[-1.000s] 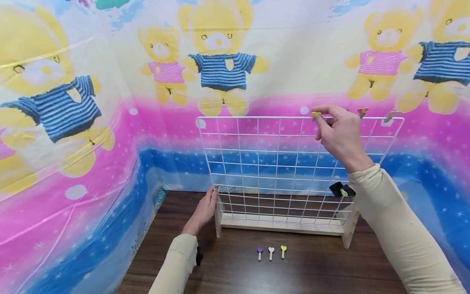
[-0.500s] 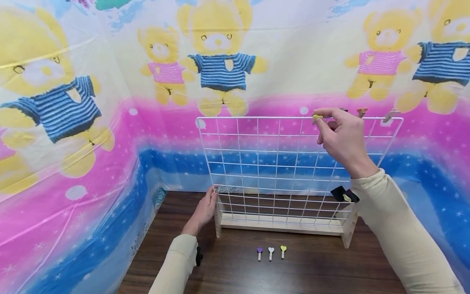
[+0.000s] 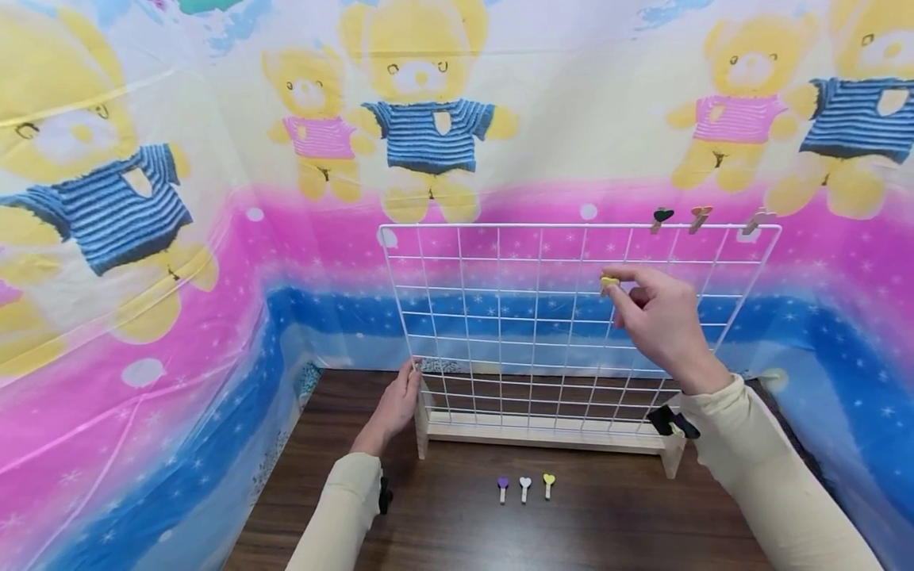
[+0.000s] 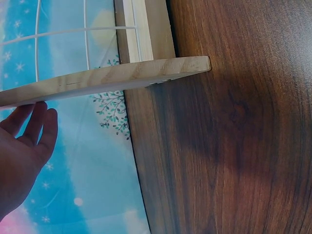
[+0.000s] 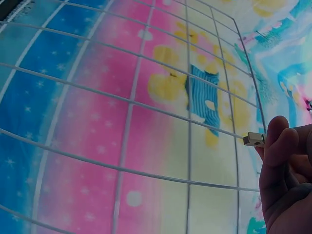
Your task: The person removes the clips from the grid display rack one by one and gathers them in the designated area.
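One white wire grid panel (image 3: 543,317) in its pale wooden base (image 3: 543,432) stays steady only while your left hand (image 3: 395,408) rests flat-fingered against its near-left post. Your right hand (image 3: 660,321) pinches the small yellow heart-topped wooden clip (image 3: 609,283) before the grid's right half; a loose pinch could drop it.

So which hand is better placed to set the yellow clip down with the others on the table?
Probably the right hand: it already pinches the yellow heart clip. The left hand rests against the rack's wooden foot.
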`<state>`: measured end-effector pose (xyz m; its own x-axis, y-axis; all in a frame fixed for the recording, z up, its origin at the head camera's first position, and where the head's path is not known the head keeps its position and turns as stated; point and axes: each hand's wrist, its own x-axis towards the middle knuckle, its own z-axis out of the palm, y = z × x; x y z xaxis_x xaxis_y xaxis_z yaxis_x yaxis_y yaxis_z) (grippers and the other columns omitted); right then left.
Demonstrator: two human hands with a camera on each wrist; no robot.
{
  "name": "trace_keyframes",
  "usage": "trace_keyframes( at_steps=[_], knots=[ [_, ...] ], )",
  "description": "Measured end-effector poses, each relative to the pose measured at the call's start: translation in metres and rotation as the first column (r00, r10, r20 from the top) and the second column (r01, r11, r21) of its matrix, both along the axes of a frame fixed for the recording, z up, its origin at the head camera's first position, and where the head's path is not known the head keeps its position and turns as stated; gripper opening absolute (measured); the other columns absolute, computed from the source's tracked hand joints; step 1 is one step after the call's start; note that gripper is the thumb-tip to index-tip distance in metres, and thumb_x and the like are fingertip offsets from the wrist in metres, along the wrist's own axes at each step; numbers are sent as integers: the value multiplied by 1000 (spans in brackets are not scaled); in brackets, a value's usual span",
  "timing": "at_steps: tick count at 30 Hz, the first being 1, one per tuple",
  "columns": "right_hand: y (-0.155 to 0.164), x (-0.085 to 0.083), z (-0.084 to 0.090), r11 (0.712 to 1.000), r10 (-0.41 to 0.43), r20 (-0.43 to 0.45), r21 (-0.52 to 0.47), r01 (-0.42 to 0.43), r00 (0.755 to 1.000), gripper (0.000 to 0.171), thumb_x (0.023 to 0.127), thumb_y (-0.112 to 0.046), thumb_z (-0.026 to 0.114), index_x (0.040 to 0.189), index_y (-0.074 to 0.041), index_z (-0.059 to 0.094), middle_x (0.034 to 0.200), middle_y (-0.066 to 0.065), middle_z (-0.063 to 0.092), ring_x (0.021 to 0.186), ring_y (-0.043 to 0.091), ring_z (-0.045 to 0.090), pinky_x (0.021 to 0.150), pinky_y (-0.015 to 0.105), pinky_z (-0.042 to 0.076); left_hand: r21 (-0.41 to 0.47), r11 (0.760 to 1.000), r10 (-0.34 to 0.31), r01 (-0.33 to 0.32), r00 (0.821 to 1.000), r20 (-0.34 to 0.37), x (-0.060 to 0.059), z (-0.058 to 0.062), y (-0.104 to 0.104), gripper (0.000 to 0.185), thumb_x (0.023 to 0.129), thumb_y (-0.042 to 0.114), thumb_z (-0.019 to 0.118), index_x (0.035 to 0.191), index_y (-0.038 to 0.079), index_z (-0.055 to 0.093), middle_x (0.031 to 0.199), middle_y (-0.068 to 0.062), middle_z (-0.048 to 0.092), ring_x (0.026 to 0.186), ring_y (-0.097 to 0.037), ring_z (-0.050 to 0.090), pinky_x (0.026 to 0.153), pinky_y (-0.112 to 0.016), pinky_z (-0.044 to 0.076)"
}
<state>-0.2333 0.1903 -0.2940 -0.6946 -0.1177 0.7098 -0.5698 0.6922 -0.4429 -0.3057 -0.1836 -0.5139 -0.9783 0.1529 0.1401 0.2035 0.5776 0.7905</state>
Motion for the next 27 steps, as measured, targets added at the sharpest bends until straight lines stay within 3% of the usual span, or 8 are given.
trace_keyframes(
  at_steps=[7,13,18,27],
  knots=[
    [5,4,-34,999,-26,108,45,22,994,24,92,-15,64,115,-9,66,56,-5,55,43,8,48,36,27,33,-9,1000,2,-2,1000,3,0,0,0,43,105,38,26,144,22,31,72,-6,39,56,-20,34,58,-36,35],
    [9,8,-73,999,-14,199,35,7,980,24,92,-16,64,115,-9,65,56,-5,56,44,10,50,36,26,34,-2,1000,-4,4,1000,11,1,2,0,43,105,37,26,144,22,31,70,-7,39,55,-20,33,55,-35,33],
    [10,12,-109,1000,5,338,-15,0,941,24,93,-16,63,116,-9,63,73,3,65,49,13,55,42,28,40,0,1000,-7,7,1000,4,-1,1,0,43,105,37,26,144,21,31,70,-7,39,54,-20,33,54,-36,33],
    [11,20,-176,1000,16,493,1,-19,870,22,91,-17,65,112,-11,64,64,-4,58,49,11,51,40,27,35,-1,1000,-6,6,1000,2,-1,0,-1,43,105,37,26,144,20,31,70,-7,39,54,-20,32,54,-36,33]
  ],
)
